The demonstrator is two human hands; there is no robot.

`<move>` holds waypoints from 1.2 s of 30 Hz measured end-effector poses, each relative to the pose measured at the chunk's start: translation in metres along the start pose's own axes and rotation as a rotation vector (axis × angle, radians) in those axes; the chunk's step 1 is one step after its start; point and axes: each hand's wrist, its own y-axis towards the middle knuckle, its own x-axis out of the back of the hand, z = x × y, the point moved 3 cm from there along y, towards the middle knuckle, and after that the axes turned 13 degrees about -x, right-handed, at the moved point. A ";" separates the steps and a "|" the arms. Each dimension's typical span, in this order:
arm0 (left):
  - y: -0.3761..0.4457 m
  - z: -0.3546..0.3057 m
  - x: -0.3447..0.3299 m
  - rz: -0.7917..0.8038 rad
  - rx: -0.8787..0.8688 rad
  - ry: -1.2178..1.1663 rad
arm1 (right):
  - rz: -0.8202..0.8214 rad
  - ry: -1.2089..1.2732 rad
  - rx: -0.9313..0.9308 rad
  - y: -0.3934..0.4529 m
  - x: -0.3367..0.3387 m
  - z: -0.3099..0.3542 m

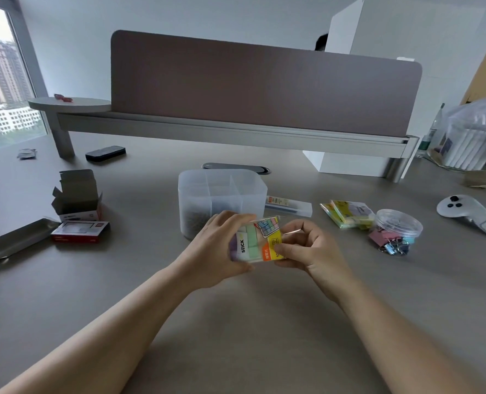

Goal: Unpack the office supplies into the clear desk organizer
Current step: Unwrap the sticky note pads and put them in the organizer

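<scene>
A pack of pastel sticky notes [257, 240] in clear wrap, marked "stick", is held over the desk just in front of the clear desk organizer [221, 194]. My left hand [216, 248] grips its left side. My right hand [307, 251] pinches its right edge at the yellow and orange label. The organizer has dividers, and its front left compartment holds a mass of small dark metal pieces. To the right lie two more sticky note packs [348, 214], a clear tub of coloured binder clips [395, 231] with some spilled out, and a long slim clear box [288, 206].
At the left lie an open cardboard box [76, 197], a red staple box [79, 231] and a grey metal tray [17, 240]. A white controller [469, 216] and a plastic bag of white tubes [472, 137] sit at the right. A brown partition [264, 89] closes off the back.
</scene>
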 end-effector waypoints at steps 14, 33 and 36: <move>0.031 -0.030 0.036 0.259 0.051 -0.009 | 0.118 0.513 -0.325 -0.005 -0.005 -0.004; 0.055 -0.006 0.037 0.179 0.645 -0.601 | -0.085 0.086 -0.013 -0.006 0.011 0.011; 0.048 -0.002 0.029 0.198 0.725 -0.593 | -0.064 -0.015 -0.010 -0.007 0.008 0.011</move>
